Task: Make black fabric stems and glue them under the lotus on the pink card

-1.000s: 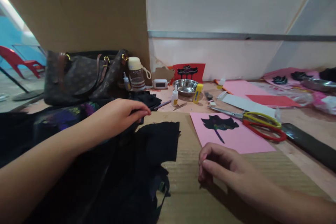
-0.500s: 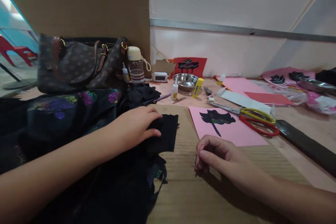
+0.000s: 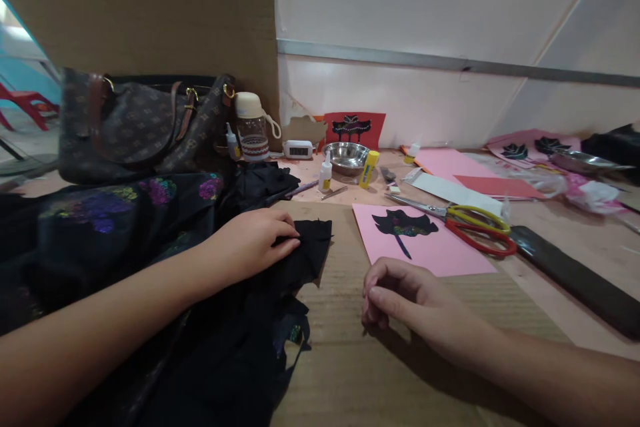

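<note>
My left hand [image 3: 255,243] rests on a heap of black cloth [image 3: 215,353] with coloured sequin flowers. Its thumb and fingers are closed on a black cloth piece [image 3: 313,247] whose corner sticks out to the right. My right hand [image 3: 407,297] hovers just over the corrugated cardboard [image 3: 340,360], thumb against curled fingers. Whatever may lie in that pinch is too small to make out. Just beyond the right hand, a black cloth leaf shape [image 3: 406,222] with a thin stem lies on a pink sheet [image 3: 450,260].
Scissors [image 3: 480,230] with yellow and red handles overlap the pink sheet, beside a long dark case [image 3: 575,280]. Farther back stand a glue bottle [image 3: 325,175], a glue stick [image 3: 369,169], a steel bowl [image 3: 347,156] and a drinking bottle [image 3: 252,127]. A brown handbag [image 3: 145,123] sits at left.
The left thumb has drawn closer to the fingers, and the black cloth piece under them has shifted and tilted. The right hand keeps its pinch. The view has turned slightly right.
</note>
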Tool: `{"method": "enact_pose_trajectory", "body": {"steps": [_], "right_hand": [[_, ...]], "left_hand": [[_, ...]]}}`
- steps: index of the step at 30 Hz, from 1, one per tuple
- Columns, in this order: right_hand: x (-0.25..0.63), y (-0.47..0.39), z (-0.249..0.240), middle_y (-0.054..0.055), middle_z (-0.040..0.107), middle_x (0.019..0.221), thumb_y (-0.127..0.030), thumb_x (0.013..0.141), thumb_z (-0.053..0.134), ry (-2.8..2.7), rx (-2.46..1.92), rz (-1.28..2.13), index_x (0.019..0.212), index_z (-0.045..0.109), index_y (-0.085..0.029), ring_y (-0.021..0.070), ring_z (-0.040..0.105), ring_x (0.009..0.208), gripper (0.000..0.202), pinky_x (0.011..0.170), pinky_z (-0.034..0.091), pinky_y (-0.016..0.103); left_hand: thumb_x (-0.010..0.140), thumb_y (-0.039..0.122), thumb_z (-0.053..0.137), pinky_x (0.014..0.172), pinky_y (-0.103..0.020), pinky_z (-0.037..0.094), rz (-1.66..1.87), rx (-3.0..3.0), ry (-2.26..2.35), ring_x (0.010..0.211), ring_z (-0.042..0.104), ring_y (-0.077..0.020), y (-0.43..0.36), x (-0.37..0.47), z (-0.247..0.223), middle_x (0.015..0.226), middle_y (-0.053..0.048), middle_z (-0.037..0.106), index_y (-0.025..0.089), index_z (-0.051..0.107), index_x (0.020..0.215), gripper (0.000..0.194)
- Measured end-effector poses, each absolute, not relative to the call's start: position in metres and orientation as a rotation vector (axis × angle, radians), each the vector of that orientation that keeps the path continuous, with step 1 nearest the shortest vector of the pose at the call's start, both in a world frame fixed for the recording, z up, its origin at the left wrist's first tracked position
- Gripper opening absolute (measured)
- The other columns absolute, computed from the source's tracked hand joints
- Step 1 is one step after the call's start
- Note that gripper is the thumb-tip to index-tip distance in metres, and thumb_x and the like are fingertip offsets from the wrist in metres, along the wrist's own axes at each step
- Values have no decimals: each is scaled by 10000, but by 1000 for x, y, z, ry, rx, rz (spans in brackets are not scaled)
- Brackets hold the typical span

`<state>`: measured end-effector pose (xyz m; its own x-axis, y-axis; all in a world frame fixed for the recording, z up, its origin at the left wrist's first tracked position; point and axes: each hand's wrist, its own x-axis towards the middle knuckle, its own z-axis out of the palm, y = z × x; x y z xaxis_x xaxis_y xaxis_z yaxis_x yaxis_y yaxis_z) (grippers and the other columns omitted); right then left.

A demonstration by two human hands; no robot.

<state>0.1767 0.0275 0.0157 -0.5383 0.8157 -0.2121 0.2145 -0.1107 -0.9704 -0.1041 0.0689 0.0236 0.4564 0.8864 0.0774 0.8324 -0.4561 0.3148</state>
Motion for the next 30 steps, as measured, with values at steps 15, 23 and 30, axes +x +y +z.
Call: {"method": "enact_pose_trajectory", "body": {"steps": [15,23,30], "right_hand": [[178,27,14,23,646,725,-595,839,715,-1742,-1164,1650,827,556,-200,167,580,692,426,672,458,309],[177,28,12,8,636,703,-574,839,716,-1705,-1142,1691,827,538,-202,159,568,670,413,664,446,303],[176,29,10,0,617,701,-533,846,696,-1714,-1141,1688,836,526,-202,149,553,661,371,662,445,297]], "left_hand": [[894,524,534,930,-347,562,565,1921,1475,1017,755,-275,85,-119,32,1075,-52,829,207,812,1037,446],[844,523,657,912,-354,560,581,1883,1477,998,745,-283,86,-123,30,1034,-21,829,239,810,980,351],[819,557,700,794,-322,586,687,1871,1501,895,762,-272,90,-127,28,907,-29,828,219,798,908,363]]}}
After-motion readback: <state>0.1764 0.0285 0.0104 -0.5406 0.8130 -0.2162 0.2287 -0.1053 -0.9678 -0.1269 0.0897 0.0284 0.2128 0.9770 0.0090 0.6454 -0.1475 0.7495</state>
